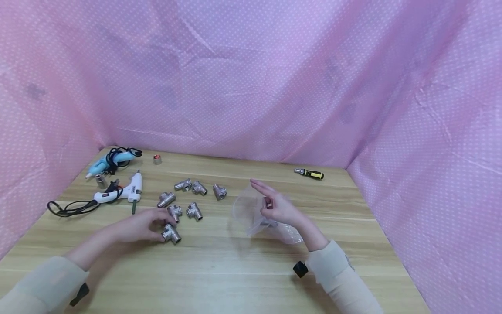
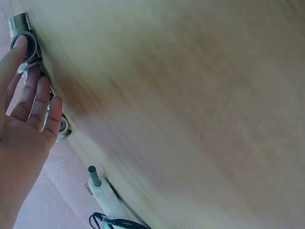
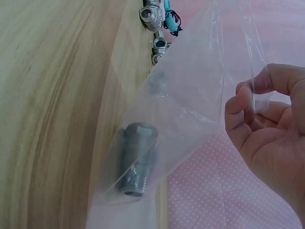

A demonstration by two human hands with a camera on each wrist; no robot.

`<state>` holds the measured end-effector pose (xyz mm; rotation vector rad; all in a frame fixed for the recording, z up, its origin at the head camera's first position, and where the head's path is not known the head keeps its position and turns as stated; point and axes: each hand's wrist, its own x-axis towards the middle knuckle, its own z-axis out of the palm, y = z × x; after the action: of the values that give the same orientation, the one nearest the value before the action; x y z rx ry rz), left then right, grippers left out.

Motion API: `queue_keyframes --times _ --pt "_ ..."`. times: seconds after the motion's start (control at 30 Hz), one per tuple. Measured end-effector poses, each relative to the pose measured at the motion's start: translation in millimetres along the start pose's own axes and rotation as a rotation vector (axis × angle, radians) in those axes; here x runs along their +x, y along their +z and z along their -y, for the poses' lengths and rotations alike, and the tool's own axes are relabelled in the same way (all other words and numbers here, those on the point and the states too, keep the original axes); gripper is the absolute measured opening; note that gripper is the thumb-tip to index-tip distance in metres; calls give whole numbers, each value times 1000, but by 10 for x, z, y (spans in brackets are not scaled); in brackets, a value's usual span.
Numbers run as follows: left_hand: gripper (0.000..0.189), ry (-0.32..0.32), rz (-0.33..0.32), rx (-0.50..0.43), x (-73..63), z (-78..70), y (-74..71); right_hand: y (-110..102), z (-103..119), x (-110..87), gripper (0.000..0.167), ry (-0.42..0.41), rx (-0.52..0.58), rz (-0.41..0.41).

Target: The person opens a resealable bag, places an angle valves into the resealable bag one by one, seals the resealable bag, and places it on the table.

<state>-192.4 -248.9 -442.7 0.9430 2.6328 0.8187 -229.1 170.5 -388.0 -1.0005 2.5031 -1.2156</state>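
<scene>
My left hand is low at the near edge of a group of metal pipe tees. Its thumb and fingers pinch the nearest pipe tee, and the left wrist view has the thumb on the round opening of that tee. Off to the right, my right hand pinches the upper edge of a clear plastic bag between thumb and index finger, the other fingers extended in the head view. Inside the bag's lower part lies a metal fitting, seen through the film.
Several more pipe tees lie just beyond my left hand. At the left are a white glue gun, a blue glue gun with black cords, and a metal cylinder. A yellow-black screwdriver lies far right. Pink dotted sheeting surrounds the table.
</scene>
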Motion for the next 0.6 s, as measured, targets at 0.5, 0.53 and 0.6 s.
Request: queue_keyframes --times 0.5,0.53,0.6 --pt "33 -20 44 -65 40 -60 -40 -8 2 11 83 2 -16 1" --pt "32 -17 40 -56 45 -65 -36 -11 0 10 83 2 -18 -2" --pt "30 -8 34 -50 57 -85 -38 -16 -8 8 84 -3 -12 -4"
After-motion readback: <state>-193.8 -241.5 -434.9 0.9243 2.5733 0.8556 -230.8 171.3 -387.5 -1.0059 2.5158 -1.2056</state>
